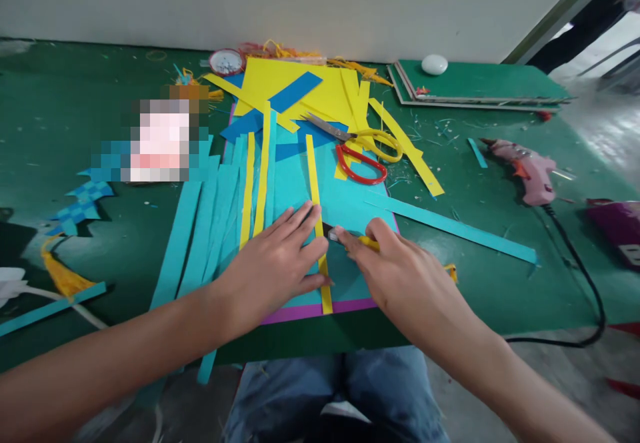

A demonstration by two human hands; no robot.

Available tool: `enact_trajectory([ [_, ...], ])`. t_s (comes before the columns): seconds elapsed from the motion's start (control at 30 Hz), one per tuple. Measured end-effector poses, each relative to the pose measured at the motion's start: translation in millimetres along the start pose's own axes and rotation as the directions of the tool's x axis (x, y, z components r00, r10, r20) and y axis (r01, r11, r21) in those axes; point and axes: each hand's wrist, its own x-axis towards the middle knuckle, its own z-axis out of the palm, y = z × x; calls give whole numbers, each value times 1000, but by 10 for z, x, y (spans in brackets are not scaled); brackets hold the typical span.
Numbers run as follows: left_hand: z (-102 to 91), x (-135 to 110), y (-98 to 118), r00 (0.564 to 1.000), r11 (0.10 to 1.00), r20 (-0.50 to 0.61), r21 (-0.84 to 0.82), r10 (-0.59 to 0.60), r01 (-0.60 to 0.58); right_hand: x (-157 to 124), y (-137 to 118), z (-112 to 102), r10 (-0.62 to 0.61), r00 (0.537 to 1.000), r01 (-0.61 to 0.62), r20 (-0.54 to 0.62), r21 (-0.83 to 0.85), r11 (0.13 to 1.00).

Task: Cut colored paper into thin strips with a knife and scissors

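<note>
Lap: blue jeans [340, 396] filled the bottom of the view at 6 o'clock, close under the edge of the green table [75, 96].
Left hand: the left hand [273, 266] lay palm down, fingers [295, 219] stretched out and closed on nothing, tips pressing the yellow strip [314, 176]; it looked placed to keep the strip from sliding.
Right hand: the right hand [400, 276] was curled around a craft knife [367, 243], thumb and forefinger pinched low on the yellow handle, probably for control of the tip.
Knife tip: the blade end sat against the strip's 3 o'clock edge, just beside the left fingertips; whether it touched the paper could not be told.
Strip: it ran from 12 to 6 o'clock down the teal sheet [350, 203], and appeared to serve as a straight edge.
Underlay: a purple sheet [350, 306] showed beneath the teal one along its 6 o'clock edge.
Loose strips: teal strips [200, 229] and two more yellow ones [255, 189] were fanned out at 9 o'clock of the left hand, clear of the blade.
Scissors: the scissors [360, 149] lay shut at 12 o'clock, near the strip's far end.
Yellow paper: larger yellow paper [300, 83] lay beyond the scissors.
Glue gun: a pink glue gun [525, 169] rested at 2 o'clock, well apart, its black cable [585, 276] looping towards 4 o'clock.
Woven piece: a blue checkered weave [83, 206] lay at 9 o'clock, near a yellow tassel [63, 273].
</note>
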Motion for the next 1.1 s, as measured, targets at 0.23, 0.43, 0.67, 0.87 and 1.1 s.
enact_trajectory([
  [0.23,-10,4,-2,1000,1000,11,-1,-4,4,81,38,-50,25,993,-28,111,24,999],
  [0.43,6,1,4,1000,1000,-1,-21,-6,6,107,71,-71,20,990,-26,141,42,999],
  [0.67,9,-2,-17,1000,999,15,-31,-13,14,61,40,-106,15,990,-20,140,32,999],
  [0.87,15,-7,-3,1000,1000,5,-20,-6,6,24,-5,-100,36,991,-39,130,17,999],
  [1.1,-12,12,3,999,998,24,-53,-26,27,66,-81,-99,97,985,-101,142,17,995],
])
